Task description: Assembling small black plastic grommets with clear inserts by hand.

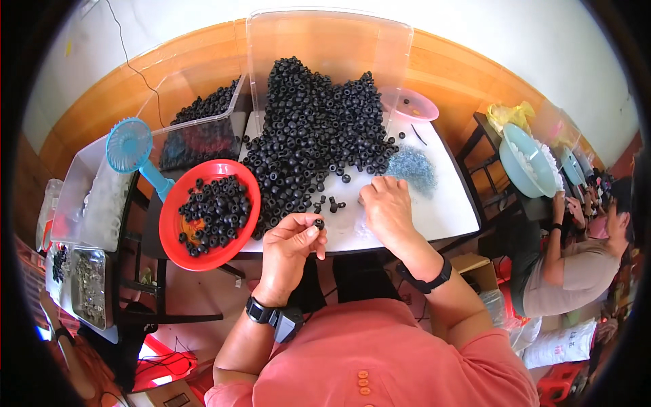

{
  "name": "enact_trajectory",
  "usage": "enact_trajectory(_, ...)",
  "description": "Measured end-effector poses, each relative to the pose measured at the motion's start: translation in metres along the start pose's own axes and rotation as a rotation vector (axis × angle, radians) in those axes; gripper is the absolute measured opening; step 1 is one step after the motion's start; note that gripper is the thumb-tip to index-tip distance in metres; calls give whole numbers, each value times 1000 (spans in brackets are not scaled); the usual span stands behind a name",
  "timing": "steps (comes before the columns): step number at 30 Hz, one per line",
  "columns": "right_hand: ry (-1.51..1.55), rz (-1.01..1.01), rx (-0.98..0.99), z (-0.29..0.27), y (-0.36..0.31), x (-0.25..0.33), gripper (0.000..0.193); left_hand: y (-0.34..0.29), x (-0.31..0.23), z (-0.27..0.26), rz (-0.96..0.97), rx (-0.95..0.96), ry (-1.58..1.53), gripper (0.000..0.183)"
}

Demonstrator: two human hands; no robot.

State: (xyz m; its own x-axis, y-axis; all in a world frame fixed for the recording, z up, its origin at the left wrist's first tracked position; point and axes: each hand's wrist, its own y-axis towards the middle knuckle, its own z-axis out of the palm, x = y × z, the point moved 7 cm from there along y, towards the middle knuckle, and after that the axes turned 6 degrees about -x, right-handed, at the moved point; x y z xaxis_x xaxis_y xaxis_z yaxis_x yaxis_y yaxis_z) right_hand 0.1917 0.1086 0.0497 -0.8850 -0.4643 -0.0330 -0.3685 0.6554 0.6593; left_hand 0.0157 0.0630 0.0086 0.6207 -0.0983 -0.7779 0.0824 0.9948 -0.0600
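Note:
My left hand [290, 249] is closed in front of the table's near edge. Its thumb and forefinger pinch a small black ring-shaped part [319, 223]. To its right my right hand [390, 211] reaches over the white tabletop [444, 203], palm down with fingers bent. Whether those fingers hold anything is hidden. Beside them lies a little group of clear pieces [363, 229]. Between the hands sit a few loose black parts [333, 205]. A big heap of similar black parts [305, 129] spreads beyond, and a mound of tiny bluish clear pieces [413, 169] lies past my right hand.
A red bowl [178, 252] of black parts stands left, beside a light-blue handheld fan [132, 150]. A clear bin [329, 27] tips toward me behind the heap. A pink dish [424, 103] sits at the back right. Another person [576, 264] works at the far right.

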Motion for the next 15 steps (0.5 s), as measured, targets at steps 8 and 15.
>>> enact_trajectory(8,-98,65,-43,-4,3,5,10,0,2,0,4,-23,61,21)
enact_trajectory(15,-80,61,-93,-6,-6,11,14,1,1,4,-17,-31,108,20)
